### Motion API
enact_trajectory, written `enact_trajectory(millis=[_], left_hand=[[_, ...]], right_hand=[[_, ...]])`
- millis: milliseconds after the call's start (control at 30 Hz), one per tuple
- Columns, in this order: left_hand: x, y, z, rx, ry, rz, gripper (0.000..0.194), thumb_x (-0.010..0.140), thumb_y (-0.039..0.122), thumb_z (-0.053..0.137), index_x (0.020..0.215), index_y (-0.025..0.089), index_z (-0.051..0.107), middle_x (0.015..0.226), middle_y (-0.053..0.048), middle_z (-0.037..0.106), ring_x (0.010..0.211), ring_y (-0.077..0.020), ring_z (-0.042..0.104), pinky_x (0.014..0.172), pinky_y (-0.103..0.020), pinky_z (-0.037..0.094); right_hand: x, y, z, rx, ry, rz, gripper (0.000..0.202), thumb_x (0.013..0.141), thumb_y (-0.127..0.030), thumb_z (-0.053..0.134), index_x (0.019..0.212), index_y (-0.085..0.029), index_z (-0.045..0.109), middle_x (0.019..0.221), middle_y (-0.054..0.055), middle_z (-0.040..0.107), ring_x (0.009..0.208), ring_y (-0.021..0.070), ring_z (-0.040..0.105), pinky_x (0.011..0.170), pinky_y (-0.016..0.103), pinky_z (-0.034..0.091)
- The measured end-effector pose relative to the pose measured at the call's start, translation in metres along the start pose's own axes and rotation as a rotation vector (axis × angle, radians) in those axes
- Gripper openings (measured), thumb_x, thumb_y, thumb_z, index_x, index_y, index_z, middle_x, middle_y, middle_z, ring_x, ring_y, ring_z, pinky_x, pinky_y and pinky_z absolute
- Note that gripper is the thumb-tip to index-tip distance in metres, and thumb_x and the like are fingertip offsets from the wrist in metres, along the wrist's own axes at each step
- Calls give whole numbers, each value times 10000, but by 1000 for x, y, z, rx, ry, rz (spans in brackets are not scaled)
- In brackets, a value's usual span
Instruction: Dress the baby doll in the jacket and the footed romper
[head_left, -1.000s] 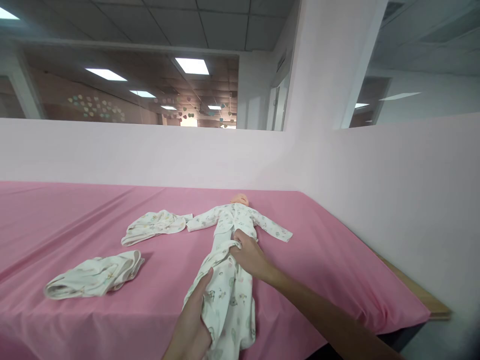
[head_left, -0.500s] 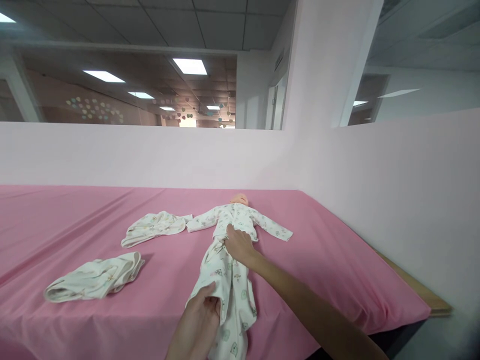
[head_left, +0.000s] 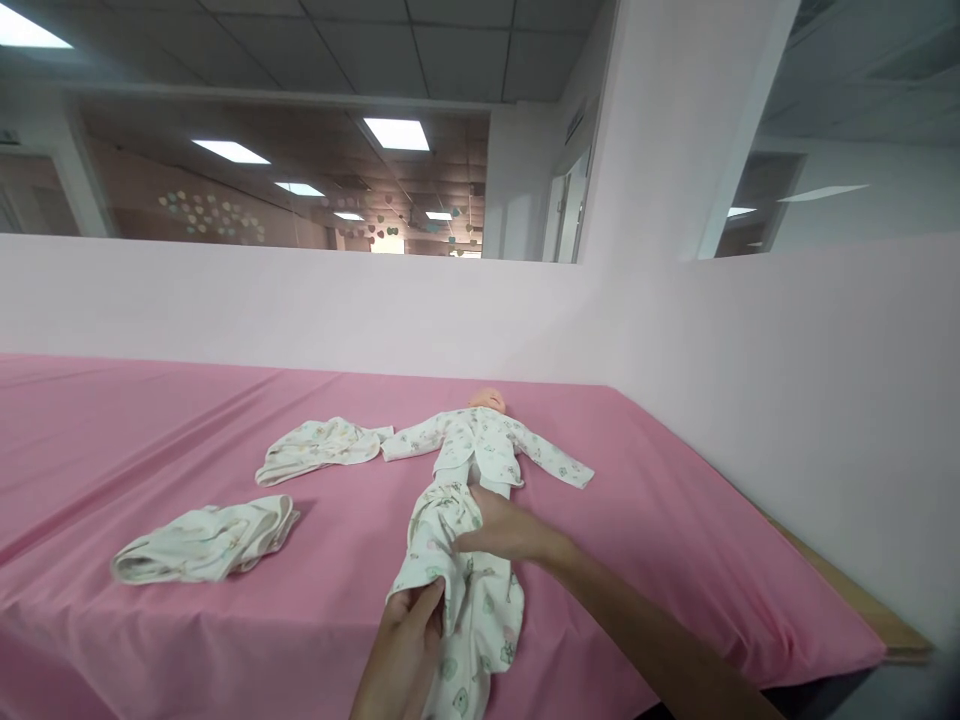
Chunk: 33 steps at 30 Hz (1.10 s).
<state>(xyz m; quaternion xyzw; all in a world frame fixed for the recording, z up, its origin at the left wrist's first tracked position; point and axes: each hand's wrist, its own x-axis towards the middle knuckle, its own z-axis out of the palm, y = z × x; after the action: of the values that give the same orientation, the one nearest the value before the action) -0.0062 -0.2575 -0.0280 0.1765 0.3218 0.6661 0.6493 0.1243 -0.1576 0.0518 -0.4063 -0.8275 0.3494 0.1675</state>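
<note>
A baby doll [head_left: 489, 400] lies on its back, head toward the wall, dressed in a white printed long-sleeved top [head_left: 480, 437] with both sleeves spread wide. White printed baby pants [head_left: 429, 552] cover its lower body, and a strip of plain white shows between top and waistband. My left hand [head_left: 409, 625] pinches one pant leg near its lower part, thumb on top. At the waist, my right hand [head_left: 506, 525] grips the pants from the right side; its fingertips are partly hidden by the cloth. The other pant leg hangs toward the table's front edge.
A pink cloth [head_left: 585, 570] covers the table, draping over its front edge. To the left lie two pieces of white printed baby clothing: a folded one [head_left: 206, 540] nearer and a rumpled one [head_left: 322, 448] farther back. A white wall [head_left: 420, 315] with windows stands behind and right.
My right hand has slid down from the top's hem to the pants' waist. The waistband sits lower, exposing plain white beneath the top. My left hand keeps hold of the pant leg.
</note>
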Motion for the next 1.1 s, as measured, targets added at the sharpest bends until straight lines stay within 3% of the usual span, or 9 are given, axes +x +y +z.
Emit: enact_trajectory(millis=[100,233,367,533,667,767,933,1033,1100], left_hand=[[0,1,0,9,32,12,259,622,202,820,830,133,683,914,-82,703,999,-263,645,895,-329,475],[3,-2,-5,45,74,47,212,648,224,817,703,157,623,738,-7,615,790,-158,608,765,-253,471],[6,-6,-7,56,72,85,314,648,265,819,611,179,520,644,36,492,681,-110,515,694,-216,445],[4,-7,-11,155,54,137,341,663,324,796,603,190,488,648,30,490,702,-130,523,728,-230,461],[-9,-10,-12,374,82,197,261,697,328,774,906,216,665,1013,-52,654,1023,-228,594,865,-246,458],[-17,-10,-7,501,88,323,440,687,325,783,1106,251,668,1315,-64,556,1248,-263,489,1005,-249,393],[-8,6,-3,648,31,373,224,718,293,745,925,226,691,1031,-90,643,1075,-273,569,894,-262,462],[2,22,-12,751,91,361,236,699,292,759,921,230,706,1083,-94,647,1087,-293,551,856,-271,454],[5,32,-18,900,113,340,257,681,336,778,902,219,715,1050,-90,661,1011,-294,568,812,-281,445]], right_hand=[[10,7,5,0,-44,0,175,767,-234,566,930,-200,620,938,20,675,825,179,603,624,244,405],[32,20,8,-273,186,100,97,786,-281,541,757,-189,551,799,25,643,701,168,561,570,258,317],[46,25,11,-406,323,168,103,812,-284,494,807,-200,552,817,38,645,709,183,566,580,274,293],[54,24,18,-450,385,187,178,839,-274,440,950,-197,556,916,75,659,822,237,602,617,291,308],[58,26,19,-422,394,193,265,843,-223,406,1079,-176,518,971,108,659,871,260,612,635,300,316],[59,27,18,-405,389,196,276,837,-215,415,1094,-162,502,988,124,654,886,270,614,640,303,319],[40,27,19,-263,369,112,322,870,-310,451,1165,-184,463,1051,90,649,984,250,599,727,302,372],[8,29,22,-31,375,64,514,850,-427,527,1290,-196,399,1250,106,567,1133,250,534,837,317,403],[-19,32,26,69,377,87,553,840,-448,547,1315,-212,393,1232,95,560,1083,230,549,835,318,427]])
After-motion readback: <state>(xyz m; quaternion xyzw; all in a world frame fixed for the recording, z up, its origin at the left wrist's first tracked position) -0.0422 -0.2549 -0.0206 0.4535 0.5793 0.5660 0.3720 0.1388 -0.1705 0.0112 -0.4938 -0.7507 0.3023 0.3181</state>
